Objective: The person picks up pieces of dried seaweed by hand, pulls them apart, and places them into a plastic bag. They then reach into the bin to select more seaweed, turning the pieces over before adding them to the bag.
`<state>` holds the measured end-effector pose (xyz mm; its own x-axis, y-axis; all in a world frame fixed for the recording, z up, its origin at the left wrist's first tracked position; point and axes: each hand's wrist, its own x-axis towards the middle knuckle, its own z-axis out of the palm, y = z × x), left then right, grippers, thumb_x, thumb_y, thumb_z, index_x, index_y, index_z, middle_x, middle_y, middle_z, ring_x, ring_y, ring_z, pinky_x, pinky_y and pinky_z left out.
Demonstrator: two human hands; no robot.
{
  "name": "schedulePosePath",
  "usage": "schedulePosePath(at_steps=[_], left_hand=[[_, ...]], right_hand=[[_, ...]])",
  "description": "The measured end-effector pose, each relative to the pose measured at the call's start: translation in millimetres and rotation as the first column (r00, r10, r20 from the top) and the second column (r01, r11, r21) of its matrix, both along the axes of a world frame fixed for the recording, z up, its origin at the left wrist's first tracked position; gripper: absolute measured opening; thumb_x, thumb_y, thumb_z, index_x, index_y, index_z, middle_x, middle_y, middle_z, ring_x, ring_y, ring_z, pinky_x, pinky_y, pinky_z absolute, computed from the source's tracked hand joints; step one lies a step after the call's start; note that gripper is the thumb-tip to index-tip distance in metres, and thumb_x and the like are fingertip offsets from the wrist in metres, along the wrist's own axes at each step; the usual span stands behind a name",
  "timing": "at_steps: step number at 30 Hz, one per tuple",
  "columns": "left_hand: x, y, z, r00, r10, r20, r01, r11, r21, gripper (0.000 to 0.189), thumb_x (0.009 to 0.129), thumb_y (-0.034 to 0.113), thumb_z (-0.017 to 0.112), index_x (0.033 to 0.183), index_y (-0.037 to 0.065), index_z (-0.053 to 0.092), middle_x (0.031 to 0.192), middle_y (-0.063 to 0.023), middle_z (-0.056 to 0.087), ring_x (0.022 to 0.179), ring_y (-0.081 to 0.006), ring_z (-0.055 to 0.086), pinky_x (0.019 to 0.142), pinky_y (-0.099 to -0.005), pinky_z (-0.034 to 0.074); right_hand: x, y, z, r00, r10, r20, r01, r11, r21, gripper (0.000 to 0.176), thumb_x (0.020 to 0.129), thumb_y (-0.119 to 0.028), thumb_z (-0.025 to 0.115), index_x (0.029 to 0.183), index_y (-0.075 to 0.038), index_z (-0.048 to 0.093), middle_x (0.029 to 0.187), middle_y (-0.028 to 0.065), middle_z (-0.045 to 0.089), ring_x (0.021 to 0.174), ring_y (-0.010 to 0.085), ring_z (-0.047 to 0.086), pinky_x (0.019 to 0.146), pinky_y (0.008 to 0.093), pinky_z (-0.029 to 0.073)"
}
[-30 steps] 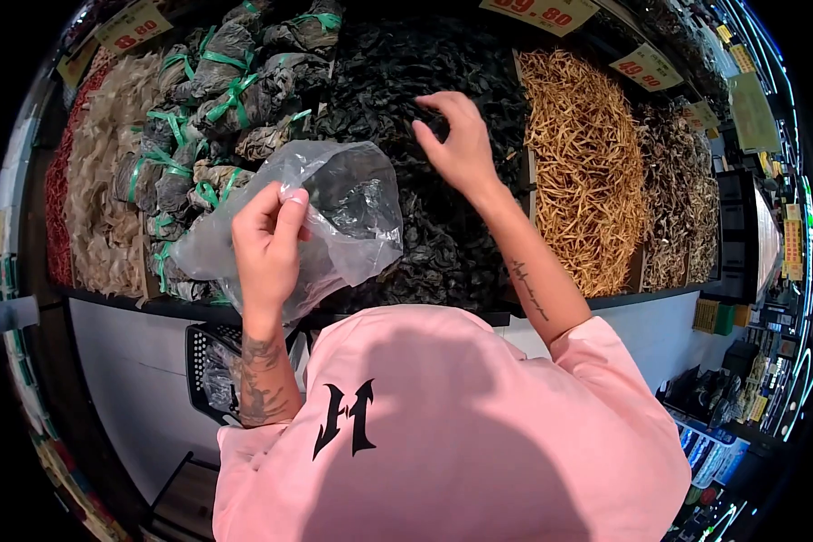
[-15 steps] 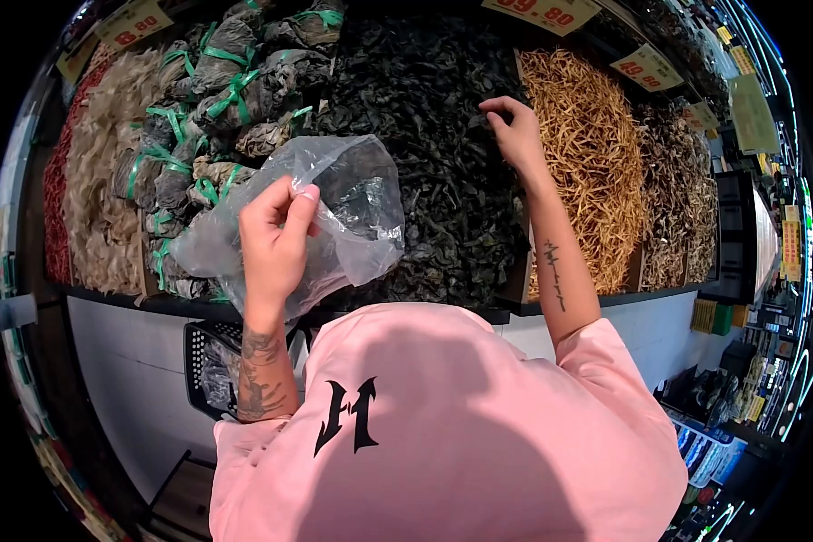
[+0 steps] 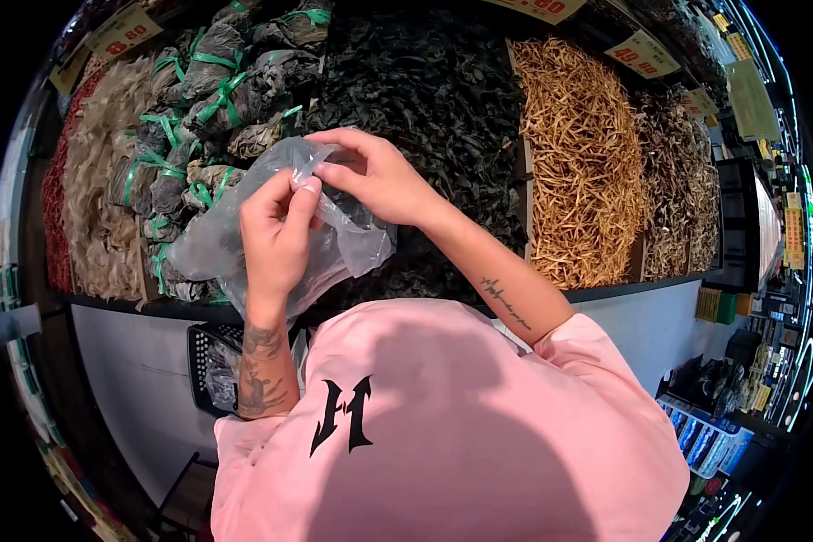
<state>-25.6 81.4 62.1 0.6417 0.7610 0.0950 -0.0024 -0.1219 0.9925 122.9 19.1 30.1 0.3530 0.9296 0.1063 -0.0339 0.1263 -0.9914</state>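
Note:
A clear plastic bag (image 3: 215, 237) hangs from my left hand (image 3: 275, 239), whose thumb and fingers pinch its rim. At the top of the same bag, my right hand (image 3: 384, 181) has its thumb and fingers closed on the film, close to the left fingertips. Part of the bag's mouth is hidden behind both hands. Beneath and beyond it lie dark dried leafy pieces (image 3: 425, 108), which look like black fungus or seaweed. Grey dried bundles (image 3: 217, 68) tied with green ribbon lie to the left of the bag.
Golden dried strips (image 3: 578, 163) fill a bin on the right, with brown dried goods (image 3: 664, 190) past them. Pale dried sheets (image 3: 108, 172) lie at far left. Price signs (image 3: 643, 54) hang above the bins. A black basket (image 3: 200, 370) stands below the counter edge (image 3: 605, 291).
My right hand has moved left from above the dark dried pieces and taken hold of the bag's rim. The left hand keeps its pinch in about the same place.

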Motion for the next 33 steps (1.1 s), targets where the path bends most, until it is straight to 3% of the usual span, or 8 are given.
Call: schedulePosePath(at_steps=[2,5,8,10,16,21,27,33], left_hand=[[-2,0,0,0.999,-0.023,-0.045,0.025,0.999,0.048,0.025,0.094,0.016,0.056,0.073,0.004,0.055,0.064,0.0044,0.049,0.056,-0.0029,0.045,0.052,-0.0196,0.036],[-10,4,-5,0.999,0.009,-0.032,-0.008,0.999,0.034,0.024,0.094,0.016,0.056,0.073,0.004,0.055,0.064,0.0042,0.05,0.056,-0.003,0.045,0.052,-0.0192,0.037],[-13,4,-11,0.999,0.032,-0.024,-0.032,0.999,0.005,0.024,0.094,0.016,0.056,0.073,0.004,0.055,0.064,0.0041,0.05,0.056,-0.0029,0.045,0.053,-0.0188,0.038],[-13,3,-13,0.999,0.025,-0.034,-0.025,1.0,-0.009,0.024,0.094,0.016,0.056,0.074,0.004,0.055,0.064,0.0042,0.05,0.056,-0.0028,0.044,0.053,-0.0187,0.038],[-6,2,-12,0.998,-0.015,-0.057,0.016,1.0,0.017,0.023,0.094,0.017,0.056,0.075,0.004,0.057,0.065,0.0046,0.049,0.057,-0.0027,0.044,0.053,-0.0191,0.037],[-7,5,-12,0.999,-0.021,-0.049,0.022,1.0,0.022,0.023,0.094,0.018,0.056,0.076,0.004,0.058,0.065,0.0048,0.049,0.057,-0.0026,0.044,0.052,-0.0191,0.037],[-7,3,-14,0.999,-0.036,-0.039,0.037,0.999,0.016,0.022,0.094,0.017,0.056,0.077,0.003,0.058,0.065,0.0051,0.05,0.057,-0.0025,0.044,0.052,-0.0189,0.037],[-9,3,-15,0.998,-0.031,-0.046,0.031,1.0,0.004,0.022,0.094,0.016,0.056,0.077,0.003,0.058,0.065,0.0051,0.05,0.057,-0.0022,0.044,0.053,-0.0189,0.036]], right_hand=[[18,4,-2,0.905,-0.205,0.372,0.167,0.977,0.131,0.027,0.082,-0.018,0.067,0.103,-0.001,0.066,0.103,0.0131,0.065,0.095,0.0231,0.064,0.081,0.0317,0.051],[68,-12,-9,0.764,-0.454,0.459,0.453,0.884,0.12,0.025,0.08,-0.009,0.065,0.102,0.001,0.062,0.09,0.0147,0.066,0.084,0.0255,0.066,0.077,0.0333,0.052],[134,-44,-42,0.316,-0.247,0.916,0.561,0.827,0.03,0.055,0.08,-0.025,0.07,0.128,-0.008,0.051,0.117,0.0162,0.056,0.113,0.0334,0.051,0.095,0.0412,0.044],[147,-63,-54,0.407,0.037,0.913,0.55,0.788,-0.277,0.055,0.082,-0.028,0.07,0.129,-0.008,0.051,0.118,0.0168,0.055,0.114,0.0349,0.05,0.094,0.0414,0.044],[146,-79,-64,0.524,-0.164,0.836,0.522,0.837,-0.163,0.05,0.083,-0.021,0.07,0.127,-0.004,0.052,0.107,0.0159,0.059,0.094,0.0292,0.06,0.083,0.0379,0.048],[155,-87,-57,0.837,-0.489,0.246,0.544,0.795,-0.269,0.042,0.085,-0.02,0.069,0.122,-0.003,0.057,0.097,0.0028,0.062,0.082,0.0114,0.059,0.069,0.0269,0.049],[149,-101,-27,0.819,-0.499,-0.284,0.428,0.86,-0.276,0.033,0.092,-0.019,0.055,0.122,-0.006,0.055,0.102,0.0045,0.063,0.084,0.0191,0.064,0.066,0.0307,0.049],[150,-104,-36,0.651,-0.172,-0.739,0.198,0.979,-0.052,0.035,0.094,-0.025,0.05,0.123,-0.004,0.052,0.098,0.0128,0.062,0.079,0.0215,0.061,0.063,0.0329,0.05]])
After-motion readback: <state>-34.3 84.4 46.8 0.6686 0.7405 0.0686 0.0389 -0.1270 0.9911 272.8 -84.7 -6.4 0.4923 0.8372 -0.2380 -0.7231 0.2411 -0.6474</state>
